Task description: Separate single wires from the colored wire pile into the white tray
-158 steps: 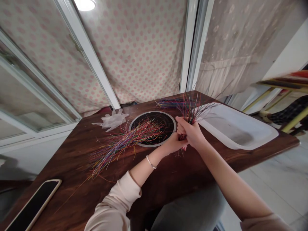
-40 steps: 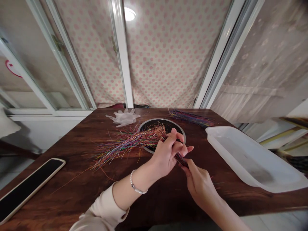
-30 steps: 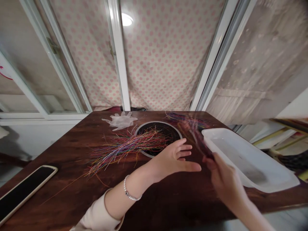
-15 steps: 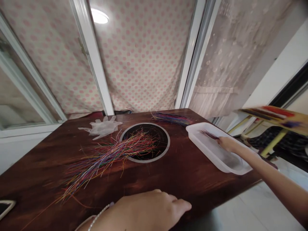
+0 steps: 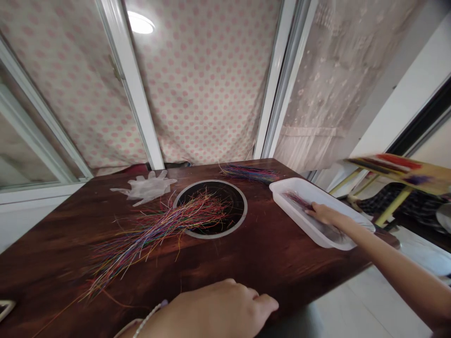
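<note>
Over the white plastic tray (image 5: pixel 299 219), my right hand (image 5: pixel 324 213) is closed around a bundle of thin wires (image 5: pixel 298 199), dark reddish strands that lie inside the tray. Strands also show below the wrist. Near the table's front edge, my left hand (image 5: pixel 225 307) is curled with knuckles up and a bracelet (image 5: pixel 146 321) at the wrist. No wire sticks out of it; its palm is hidden. A large bundle of multicoloured wires (image 5: pixel 158 230) lies spread to the left, partly over a round black panel (image 5: pixel 236 204) with a grey rim.
A second wire bundle (image 5: pixel 248 172) lies at the table's back edge, beside the tray. Left of the panel is a translucent plastic glove (image 5: pixel 146 187). A pale-rimmed object (image 5: pixel 6 307) sits at the lower left. At right stands a yellow-legged table (image 5: pixel 394 204).
My right hand and the wire bundle have shifted slightly left and up within the tray, and more strands show. My left hand has hardly moved. The view has tilted a little.
</note>
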`<state>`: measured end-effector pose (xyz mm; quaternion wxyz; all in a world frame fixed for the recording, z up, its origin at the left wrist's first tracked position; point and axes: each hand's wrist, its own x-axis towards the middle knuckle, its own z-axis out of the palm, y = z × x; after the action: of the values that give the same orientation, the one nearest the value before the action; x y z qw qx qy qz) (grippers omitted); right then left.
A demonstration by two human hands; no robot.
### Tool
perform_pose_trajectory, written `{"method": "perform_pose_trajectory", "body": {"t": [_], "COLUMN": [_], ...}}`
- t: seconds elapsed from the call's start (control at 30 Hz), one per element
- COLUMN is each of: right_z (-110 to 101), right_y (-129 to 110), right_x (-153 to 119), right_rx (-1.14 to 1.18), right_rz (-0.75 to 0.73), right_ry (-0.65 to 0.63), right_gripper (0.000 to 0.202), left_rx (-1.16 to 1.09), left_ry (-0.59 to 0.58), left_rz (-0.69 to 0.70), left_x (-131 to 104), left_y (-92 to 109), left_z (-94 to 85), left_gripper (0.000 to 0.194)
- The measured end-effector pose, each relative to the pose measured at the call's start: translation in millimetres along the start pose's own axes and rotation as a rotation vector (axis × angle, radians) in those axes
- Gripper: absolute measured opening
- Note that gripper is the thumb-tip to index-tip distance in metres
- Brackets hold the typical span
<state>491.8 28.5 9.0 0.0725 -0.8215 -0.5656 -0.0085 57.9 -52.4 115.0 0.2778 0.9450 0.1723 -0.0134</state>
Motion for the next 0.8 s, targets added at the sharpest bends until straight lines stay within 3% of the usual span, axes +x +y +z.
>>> {"method": "perform_pose_trajectory", "body": {"t": [0.1,0.23,0.4,0.53,0.6,0.7,0.8], "right_z": [-30,-76,-108,-90,-67,-26,8], "right_y": [-3,-11,-47,-112,-153,-211,-251], "right_x": [-2,-10,-36,-64,-75,-88,-95], "right_rx": [0.016,0.041,0.083,0.166,0.304,0.39,0.427], "right_rz": [-0.017,-0.037,-0.175,-0.383,-0.608,-0.782,-0.801], "right_ry": [-0.007,0.082,0.258,0.329,0.341,0.236,0.116], "right_gripper": [0.034,0.047,0.046,0.028,0.022,0.021,0.033], "left_rx": [-0.025,-0.025,0.051,0.037,0.003,-0.019,0.141], "left_ry": [0.072,0.173,0.252,0.353,0.409,0.521,0.72], "left_rz": [-0.036,-0.087,-0.074,-0.152,-0.199,-0.32,-0.449], "left_x": [-6,-14,-25,-36,-34,-25,-15], "left_y": [3,11,14,-12,-36,-79,-117], "left_z": [-3.9,-14.0,-24.5,-21.9,-18.1,-8.7,5.4], "left_gripper": [0.041,0.047,0.044,0.043,0.037,0.024,0.015]}}
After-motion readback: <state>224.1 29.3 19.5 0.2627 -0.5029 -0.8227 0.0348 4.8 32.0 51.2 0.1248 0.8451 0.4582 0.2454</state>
